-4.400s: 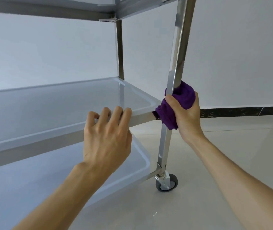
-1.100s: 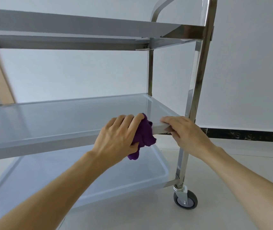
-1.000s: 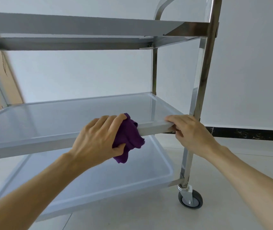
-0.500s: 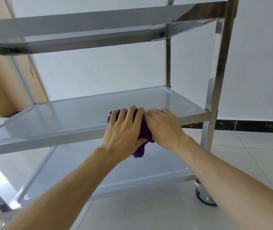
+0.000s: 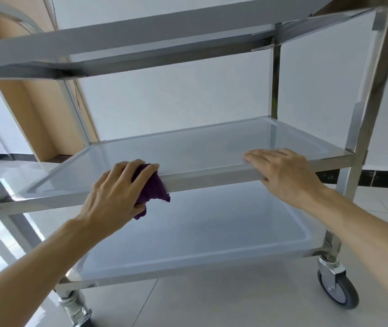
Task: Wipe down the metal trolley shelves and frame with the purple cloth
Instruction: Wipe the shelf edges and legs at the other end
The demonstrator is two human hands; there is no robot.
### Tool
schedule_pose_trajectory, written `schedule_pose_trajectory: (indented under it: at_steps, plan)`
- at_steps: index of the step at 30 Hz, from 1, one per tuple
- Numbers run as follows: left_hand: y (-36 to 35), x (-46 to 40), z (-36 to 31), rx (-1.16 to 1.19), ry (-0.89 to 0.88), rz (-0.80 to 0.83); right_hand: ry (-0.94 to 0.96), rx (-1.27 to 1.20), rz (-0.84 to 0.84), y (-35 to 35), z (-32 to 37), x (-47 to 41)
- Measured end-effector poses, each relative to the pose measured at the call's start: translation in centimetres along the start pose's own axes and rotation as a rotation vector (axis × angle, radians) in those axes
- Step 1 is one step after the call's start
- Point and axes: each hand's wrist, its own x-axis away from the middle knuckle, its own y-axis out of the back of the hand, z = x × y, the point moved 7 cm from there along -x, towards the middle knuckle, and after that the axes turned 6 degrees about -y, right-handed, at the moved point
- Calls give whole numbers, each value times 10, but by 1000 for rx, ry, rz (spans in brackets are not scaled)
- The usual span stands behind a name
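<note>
My left hand (image 5: 115, 194) is closed around the purple cloth (image 5: 151, 190), bunched under my fingers with a tail of it hanging below my palm. I press the cloth against the front rim of the middle shelf (image 5: 211, 179) of the metal trolley, left of the frame's centre. My fingers curl over the top of the rim, so the cloth sits between my grip and the steel edge, with most of it showing to the right of my knuckles.

My right hand (image 5: 285, 173) holds nothing. It lies flat and open on the same front rim, further right, fingers pointing left across the shelf lip and thumb tucked under the edge. The two hands are well apart along the rim.

The top shelf (image 5: 141, 41) crosses the upper part of the frame. The bottom shelf (image 5: 188, 232) lies below my hands, bare. The right front post (image 5: 374, 90) rises at the right edge, with a grey caster wheel (image 5: 340, 295) beneath it on the tiled floor (image 5: 223, 303). A second caster (image 5: 75, 308) shows at the lower left. A tan door panel (image 5: 35, 102) stands behind the trolley at the upper left.
</note>
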Motion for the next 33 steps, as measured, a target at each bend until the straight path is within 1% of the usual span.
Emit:
schedule_pose_trajectory:
  at_steps: [2, 7, 10, 12, 15, 17, 20, 24, 28, 33]
  plan:
    - [-1, -2, -1, 38, -5, -13, -1, 7, 40, 2, -6, 3]
    - [3, -18, -23, 101, -98, -108, -61, 33, 140, 13, -29, 14]
    - [7, -25, -41, 175, -97, -144, -143, 48, 191, 22, -44, 20]
    - [10, -30, -52, 196, -97, -160, -158, 114, 247, 21, -37, 19]
    - [11, -42, -64, 202, -84, -175, -93, 257, 329, 10, -1, 6]
    - [11, -49, -71, 206, -72, -199, -64, 287, 321, 2, 23, -7]
    - [8, -59, -79, 188, -95, -231, -51, 207, 285, -7, 49, -23]
    - [3, -59, -71, 189, -99, -237, -104, 87, 221, -10, 44, -18]
    - [-6, -38, -32, 193, -101, -221, -92, 14, 131, -6, 34, -13]
    - [-19, -1, 29, 118, -56, -161, -85, -17, 150, -3, 26, -10]
